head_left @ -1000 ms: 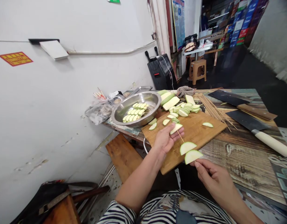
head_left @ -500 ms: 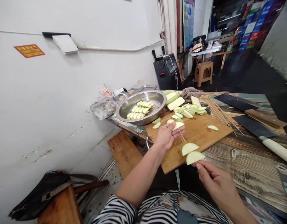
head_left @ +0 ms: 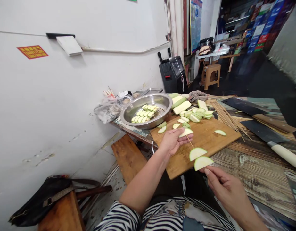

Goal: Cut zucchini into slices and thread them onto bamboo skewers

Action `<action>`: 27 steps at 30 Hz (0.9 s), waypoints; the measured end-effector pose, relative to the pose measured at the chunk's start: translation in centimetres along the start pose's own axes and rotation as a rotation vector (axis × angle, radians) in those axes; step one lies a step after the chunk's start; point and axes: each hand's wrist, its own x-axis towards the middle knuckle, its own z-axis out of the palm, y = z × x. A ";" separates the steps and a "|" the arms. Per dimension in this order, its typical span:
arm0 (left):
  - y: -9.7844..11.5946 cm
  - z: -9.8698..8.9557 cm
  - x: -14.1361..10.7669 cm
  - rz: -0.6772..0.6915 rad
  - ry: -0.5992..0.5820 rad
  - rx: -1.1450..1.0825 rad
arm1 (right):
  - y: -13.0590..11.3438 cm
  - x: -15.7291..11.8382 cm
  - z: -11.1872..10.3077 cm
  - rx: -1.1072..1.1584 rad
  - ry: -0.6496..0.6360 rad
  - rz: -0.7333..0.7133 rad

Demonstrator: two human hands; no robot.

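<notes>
Metal basin (head_left: 163, 101) holding loaded skewers (head_left: 145, 114), far left of cutting board (head_left: 208, 138); slice pile (head_left: 194, 117) along board's far edge. Bare skewers (head_left: 225, 117), 2 cleavers (head_left: 260, 130) to right. Skewer (head_left: 190, 142) with 2 threaded slices (head_left: 198, 154) between hands, above board's near side. Left hand (head_left: 172, 141): fingers closed on third slice (head_left: 186, 132). Right hand (head_left: 227, 184): fingers pinched on skewer's near end. Wood-patterned counter (head_left: 256, 173); white wall (head_left: 66, 86) left, black speaker (head_left: 170, 77), brown stool (head_left: 210, 75) far.

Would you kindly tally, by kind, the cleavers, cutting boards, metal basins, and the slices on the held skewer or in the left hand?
Slices on the held skewer or in the left hand: 3
Cleavers: 2
Cutting board: 1
Metal basin: 1
Total: 7
</notes>
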 end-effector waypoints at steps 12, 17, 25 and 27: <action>-0.9 0.1 0.1 0.026 0.018 -0.029 | 0.5 0.5 0.8 0.001 0.012 -0.042; -1.2 0.0 0.2 0.024 0.032 -0.065 | 0.4 0.6 1.1 0.024 -0.001 -0.018; -1.5 -0.5 0.4 0.004 0.045 -0.098 | 0.3 0.6 1.4 0.221 -0.058 0.113; -1.5 -0.6 0.4 -0.009 0.047 -0.095 | 0.5 0.7 1.5 0.399 -0.121 0.225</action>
